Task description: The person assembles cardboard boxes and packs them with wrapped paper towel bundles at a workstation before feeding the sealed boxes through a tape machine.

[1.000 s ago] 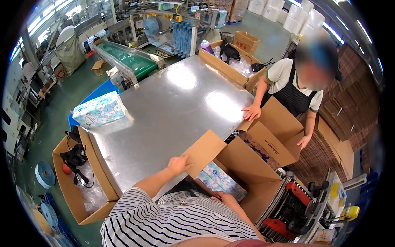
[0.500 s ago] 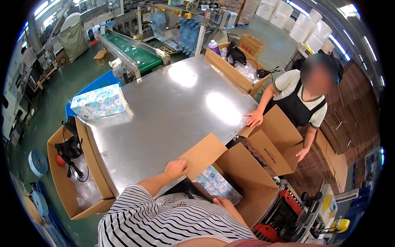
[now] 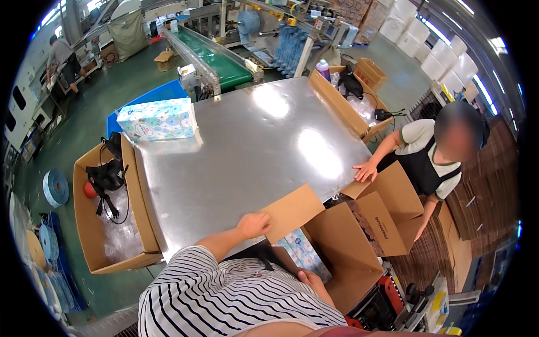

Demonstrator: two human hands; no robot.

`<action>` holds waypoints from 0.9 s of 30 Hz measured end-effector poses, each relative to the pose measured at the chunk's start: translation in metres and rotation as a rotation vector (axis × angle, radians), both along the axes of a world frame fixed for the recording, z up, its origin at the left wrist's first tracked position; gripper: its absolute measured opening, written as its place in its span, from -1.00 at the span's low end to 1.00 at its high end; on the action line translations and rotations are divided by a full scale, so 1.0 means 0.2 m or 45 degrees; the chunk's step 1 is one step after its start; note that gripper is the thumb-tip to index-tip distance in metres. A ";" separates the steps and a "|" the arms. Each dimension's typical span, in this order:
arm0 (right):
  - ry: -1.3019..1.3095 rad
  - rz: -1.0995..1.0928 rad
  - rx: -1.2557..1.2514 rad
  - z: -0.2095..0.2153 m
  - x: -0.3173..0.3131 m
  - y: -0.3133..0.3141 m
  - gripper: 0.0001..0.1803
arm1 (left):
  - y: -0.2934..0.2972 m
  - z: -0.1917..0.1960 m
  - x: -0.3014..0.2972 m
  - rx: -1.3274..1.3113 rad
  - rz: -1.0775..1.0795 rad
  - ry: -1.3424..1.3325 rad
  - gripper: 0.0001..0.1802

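An open cardboard box [image 3: 343, 236] stands against the table's front edge, with blue-and-white patterned packs [image 3: 303, 253] inside. My left hand [image 3: 255, 224] is closed at the left end of its flap [image 3: 296, 212], which lies folded out over the metal table [image 3: 224, 163]. Lower down, my right hand [image 3: 314, 282] has its fingers curled over the near side of the same box, beside the packs; part of that hand is hidden. Just beyond stands a second open cardboard box [image 3: 382, 222], held by a co-worker [image 3: 429, 151] with one hand near its flap on the table edge.
A floral wrapped pack [image 3: 157, 119] lies at the table's far left corner, by a blue bin [image 3: 151, 92]. Cardboard boxes with cables and clear plastic flank the table at left [image 3: 115, 219] and far right [image 3: 351, 104]. Behind runs a green conveyor [image 3: 213, 59]. Flattened cartons [image 3: 483, 185] are stacked right.
The whole view has shifted, so the table sits further right in the picture. The co-worker's far-side hand has moved onto the second box's side. My hands keep their places on the box.
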State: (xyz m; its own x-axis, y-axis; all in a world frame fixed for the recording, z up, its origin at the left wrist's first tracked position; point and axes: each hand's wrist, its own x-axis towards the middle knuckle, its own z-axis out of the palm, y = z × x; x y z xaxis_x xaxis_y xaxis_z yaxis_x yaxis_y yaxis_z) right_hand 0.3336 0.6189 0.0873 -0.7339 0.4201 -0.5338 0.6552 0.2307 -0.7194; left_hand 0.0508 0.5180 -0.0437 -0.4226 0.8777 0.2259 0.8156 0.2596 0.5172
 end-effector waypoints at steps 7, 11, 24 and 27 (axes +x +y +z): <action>0.104 -0.003 -0.131 -0.12 0.06 0.01 -0.41 | -0.01 -0.03 0.00 0.028 0.003 0.025 -0.74; 0.113 -0.024 -0.101 -0.14 0.07 0.01 -0.38 | -0.01 -0.04 0.00 0.032 -0.007 -0.012 -0.74; 0.137 -0.010 -0.054 -0.08 0.03 0.01 -0.36 | 0.00 -0.02 0.00 0.041 0.004 0.002 -0.76; 0.144 -0.049 -0.089 -0.12 0.04 0.01 -0.39 | 0.00 -0.02 0.00 0.052 -0.003 0.013 -0.76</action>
